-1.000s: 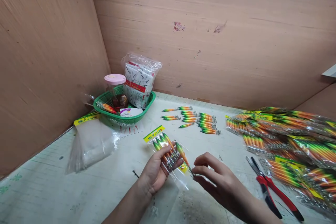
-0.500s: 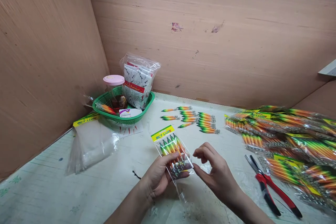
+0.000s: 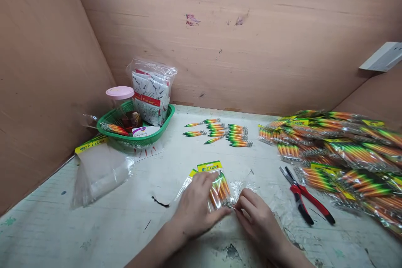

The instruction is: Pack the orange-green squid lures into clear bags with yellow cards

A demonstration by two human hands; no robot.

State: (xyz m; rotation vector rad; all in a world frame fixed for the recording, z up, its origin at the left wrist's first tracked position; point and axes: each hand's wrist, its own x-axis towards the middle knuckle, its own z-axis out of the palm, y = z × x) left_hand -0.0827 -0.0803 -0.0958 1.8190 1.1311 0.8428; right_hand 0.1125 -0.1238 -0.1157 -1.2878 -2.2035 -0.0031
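Observation:
A clear bag of lures [image 3: 219, 184] with a yellow BCT LURE header lies flat on the table in front of me. My left hand [image 3: 196, 206] rests palm down on the bag, fingers pressed over the orange and green lures inside. My right hand [image 3: 255, 217] is just to its right, fingers curled and pinching the bag's lower open end. A second yellow header [image 3: 192, 173] peeks out from under the left hand.
Loose lures [image 3: 224, 132] lie in rows further back. A heap of filled bags [image 3: 342, 155] covers the right side, with red-handled pliers [image 3: 303, 199] beside it. A green basket [image 3: 158, 127] with a jar and packets stands back left, empty bags [image 3: 99, 167] in front of it.
The bag was held up in my left hand while the right hand fed a lure in; now it is laid flat on the table under both hands. The view has tilted down.

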